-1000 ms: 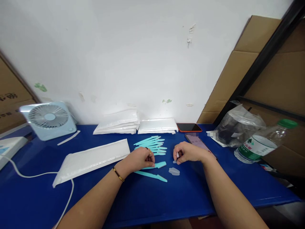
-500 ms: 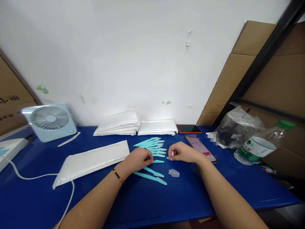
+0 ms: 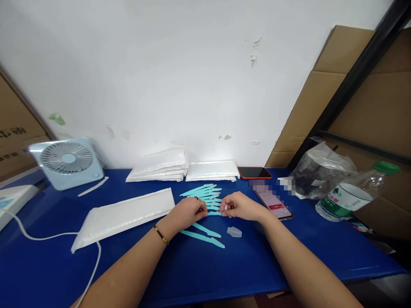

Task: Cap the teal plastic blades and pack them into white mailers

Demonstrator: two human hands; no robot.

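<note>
Pinched in the fingers of my left hand (image 3: 192, 209) is a turquoise eyebrow razor (image 3: 213, 213), its blade end pointing right. My right hand (image 3: 240, 206) meets that end, thumb and fingers closed on a small clear blade cap, mostly hidden by the fingertips. Just beyond my left hand, several turquoise razors (image 3: 203, 190) lie fanned out. Two more razors (image 3: 205, 240) rest on the near side of it. A few translucent caps (image 3: 234, 232) lie together below my right hand.
A white padded mailer (image 3: 125, 219) lies left of my hands, with mailer stacks (image 3: 157, 166) against the wall. Two phones, one lit (image 3: 272, 203), sit to the right, near a water bottle (image 3: 349, 199). A blue fan (image 3: 69, 162) and white cable (image 3: 96, 261) are on the left.
My right hand has moved left with the cap, up to the razor's end. The razor in my left hand has risen slightly toward the fanned ones.
</note>
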